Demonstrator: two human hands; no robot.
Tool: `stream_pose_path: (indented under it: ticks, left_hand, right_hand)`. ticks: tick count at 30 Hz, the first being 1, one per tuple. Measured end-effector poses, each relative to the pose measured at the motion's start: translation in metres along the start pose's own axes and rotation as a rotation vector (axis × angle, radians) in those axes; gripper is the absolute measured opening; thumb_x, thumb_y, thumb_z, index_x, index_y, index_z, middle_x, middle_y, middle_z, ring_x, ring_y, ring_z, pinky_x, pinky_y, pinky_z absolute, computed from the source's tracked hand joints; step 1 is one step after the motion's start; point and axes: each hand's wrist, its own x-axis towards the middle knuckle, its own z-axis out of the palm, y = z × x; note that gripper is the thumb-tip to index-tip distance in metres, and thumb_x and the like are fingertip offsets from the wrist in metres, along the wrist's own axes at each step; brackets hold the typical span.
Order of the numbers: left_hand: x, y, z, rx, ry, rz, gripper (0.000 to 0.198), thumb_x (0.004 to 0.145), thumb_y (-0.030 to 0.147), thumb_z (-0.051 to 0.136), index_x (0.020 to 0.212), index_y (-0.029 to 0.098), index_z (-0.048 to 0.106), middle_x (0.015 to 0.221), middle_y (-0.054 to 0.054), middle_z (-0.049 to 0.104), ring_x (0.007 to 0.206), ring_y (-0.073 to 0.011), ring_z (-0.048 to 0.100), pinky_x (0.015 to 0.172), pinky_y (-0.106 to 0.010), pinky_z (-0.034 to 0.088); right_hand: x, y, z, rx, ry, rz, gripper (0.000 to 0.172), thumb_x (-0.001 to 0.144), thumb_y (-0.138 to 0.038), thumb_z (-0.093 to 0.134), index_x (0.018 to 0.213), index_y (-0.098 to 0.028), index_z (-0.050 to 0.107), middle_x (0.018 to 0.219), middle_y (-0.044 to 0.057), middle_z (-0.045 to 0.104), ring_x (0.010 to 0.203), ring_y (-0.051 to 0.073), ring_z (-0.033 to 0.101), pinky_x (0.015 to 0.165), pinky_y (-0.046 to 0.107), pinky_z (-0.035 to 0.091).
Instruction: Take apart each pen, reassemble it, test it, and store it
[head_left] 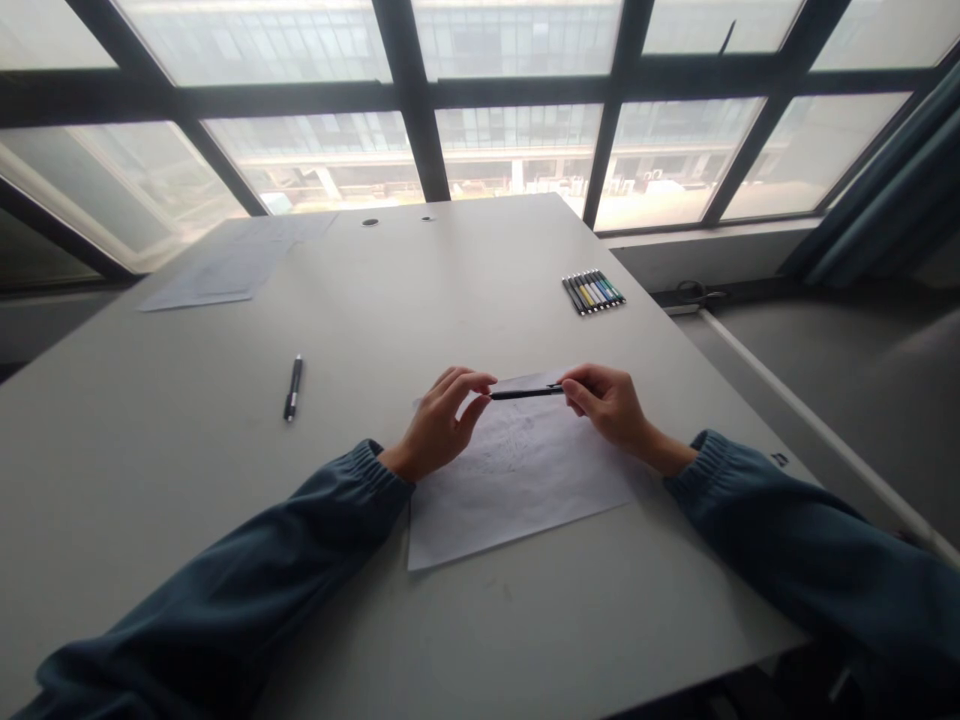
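A slim black pen (525, 393) is stretched level between my two hands, above a white sheet of paper (517, 500) with faint pencil-like marks. Thumb and fingertips of my left hand (442, 420) pinch its left end. My right hand (609, 405) grips the other end, fingers curled round it and hiding the tip. The sheet lies flat on the table under both hands, its far part partly covered by them. To the left of my left hand a second dark pen (294, 388) rests on the tabletop.
A row of several markers (593, 292) with coloured bands lies near the table's right edge. More paper sheets (221, 270) are spread at the far left of the white table (420, 300). Beyond the table stand framed windows, with a blue curtain (885, 200) at right.
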Motion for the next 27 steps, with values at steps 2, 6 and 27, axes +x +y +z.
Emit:
stream_pose_path:
  ticks: [2,6,27]
  left_hand:
    - [-0.0002,0.0011,-0.0007,-0.029,-0.031,-0.004,0.015,0.098,0.017,0.054,0.111,0.019,0.06,0.096,-0.007,0.064,0.089,-0.0173,0.059,0.083,-0.033,0.052]
    - [-0.0021,0.0011,-0.0011,-0.066,-0.056,-0.027,0.012,0.099,0.015,0.049,0.105,0.019,0.059,0.094,-0.006,0.062,0.085,-0.0155,0.058,0.079,-0.03,0.05]
    - [-0.001,-0.0076,0.0018,0.018,-0.029,-0.036,0.009,0.091,0.025,0.07,0.097,0.021,0.075,0.09,-0.005,0.074,0.085,-0.0176,0.063,0.079,-0.033,0.054]
  right_hand:
    - [-0.0004,-0.0005,-0.0001,0.0,-0.015,-0.003,0.023,0.089,-0.037,0.069,0.087,-0.015,0.071,0.06,-0.001,0.06,0.05,0.009,0.051,0.047,0.023,0.04]
    - [-0.0013,-0.0017,-0.0007,0.003,-0.054,-0.008,0.022,0.089,-0.037,0.07,0.088,-0.015,0.071,0.061,-0.001,0.06,0.051,0.01,0.052,0.047,0.023,0.041]
    - [0.0005,-0.0029,-0.0033,-0.088,0.071,-0.049,0.02,0.087,-0.036,0.071,0.087,-0.016,0.073,0.067,0.001,0.064,0.056,0.011,0.053,0.051,0.025,0.042]
